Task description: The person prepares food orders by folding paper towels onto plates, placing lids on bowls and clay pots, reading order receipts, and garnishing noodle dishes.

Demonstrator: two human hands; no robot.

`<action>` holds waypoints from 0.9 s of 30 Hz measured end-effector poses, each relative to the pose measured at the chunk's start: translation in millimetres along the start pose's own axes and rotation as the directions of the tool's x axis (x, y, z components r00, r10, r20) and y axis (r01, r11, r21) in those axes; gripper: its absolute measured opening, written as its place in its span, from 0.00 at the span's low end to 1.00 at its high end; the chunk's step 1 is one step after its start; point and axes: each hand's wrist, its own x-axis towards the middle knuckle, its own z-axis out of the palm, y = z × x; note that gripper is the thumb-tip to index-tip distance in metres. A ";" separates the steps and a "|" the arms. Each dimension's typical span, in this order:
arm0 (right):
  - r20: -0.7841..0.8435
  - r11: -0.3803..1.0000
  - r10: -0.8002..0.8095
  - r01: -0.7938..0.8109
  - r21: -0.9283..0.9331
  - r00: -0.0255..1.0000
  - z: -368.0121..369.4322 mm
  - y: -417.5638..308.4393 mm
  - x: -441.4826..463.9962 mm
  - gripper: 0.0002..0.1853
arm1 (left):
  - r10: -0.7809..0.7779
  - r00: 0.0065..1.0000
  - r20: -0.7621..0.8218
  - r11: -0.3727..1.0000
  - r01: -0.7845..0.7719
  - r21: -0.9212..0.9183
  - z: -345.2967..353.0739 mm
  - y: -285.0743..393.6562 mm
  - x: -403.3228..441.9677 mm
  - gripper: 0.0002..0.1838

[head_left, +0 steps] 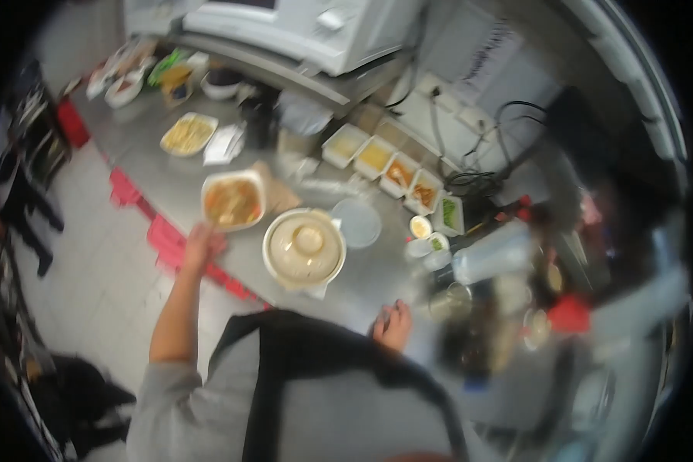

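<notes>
A white square bowl [234, 200] of cooked food sits on the steel counter. My left hand [202, 242] is at its near left rim, fingers pinched against the edge, slightly blurred. Right of the bowl stands a round clay pot [305, 248] with its cream lid on, over a cloth or paper. Close behind the pot lies a clear round plastic lid [356, 222]. My right hand [394, 326] is low by the counter's near side, its fingers loosely bent and apart, with nothing visible in them.
White tubs of toppings [375, 156] line the back right. A plate of pale shredded food [189, 134] stands farther left. A microwave [308, 31] sits on a shelf above. Bottles and jars [491, 254] crowd the right. Pink-red strips [165, 239] run along the counter edge.
</notes>
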 end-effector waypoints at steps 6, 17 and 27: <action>0.050 1.000 -0.008 0.008 0.006 0.999 -9.0 -10.9 3.6 0.16 | -0.071 0.995 0.063 0.995 0.067 0.074 -1.9 9.1 -0.6 0.25; 0.110 0.998 -0.006 -0.001 0.066 0.994 -8.6 -0.4 -3.4 0.17 | -0.045 0.999 -0.005 0.991 0.045 0.127 11.2 19.1 -9.5 0.29; 0.019 0.997 -0.004 0.003 0.072 1.000 -16.8 2.2 -4.9 0.17 | 0.119 0.991 0.060 0.973 -0.129 0.193 -0.8 8.9 38.9 0.23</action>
